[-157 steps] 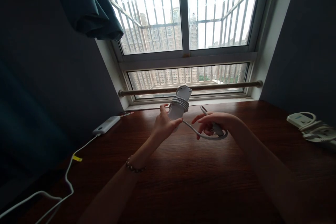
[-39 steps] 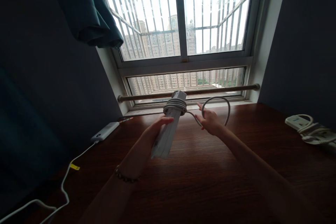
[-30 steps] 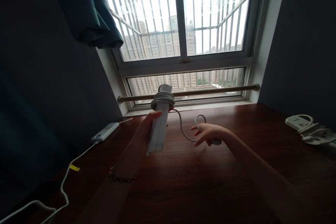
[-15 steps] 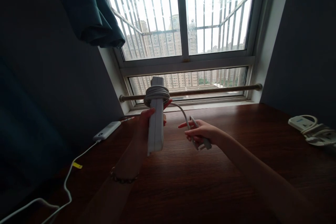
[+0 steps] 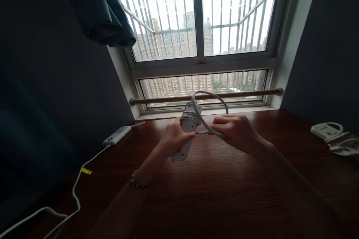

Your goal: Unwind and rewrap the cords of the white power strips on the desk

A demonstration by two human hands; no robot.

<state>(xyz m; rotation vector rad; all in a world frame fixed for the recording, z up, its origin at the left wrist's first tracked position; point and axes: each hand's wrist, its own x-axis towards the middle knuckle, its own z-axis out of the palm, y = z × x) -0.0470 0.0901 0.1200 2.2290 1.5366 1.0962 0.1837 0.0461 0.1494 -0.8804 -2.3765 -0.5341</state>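
Fingers of the left hand (image 5: 174,136) clamp a white power strip (image 5: 187,127), its cord (image 5: 192,117) wound round it, above the worktop (image 5: 218,186); those of the right hand (image 5: 238,130) close on the cord's loop. Leftward, a cable (image 5: 74,192) bears an unreadable yellow label (image 5: 86,171).

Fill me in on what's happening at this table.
A person's left hand grips a long white plastic bar with a thin whitish cord wound several times around it. The right hand holds the cord's loose part, which arches in a wide loop between the hands, above the reddish-brown wooden table. Some of the cord is not yet wound on.
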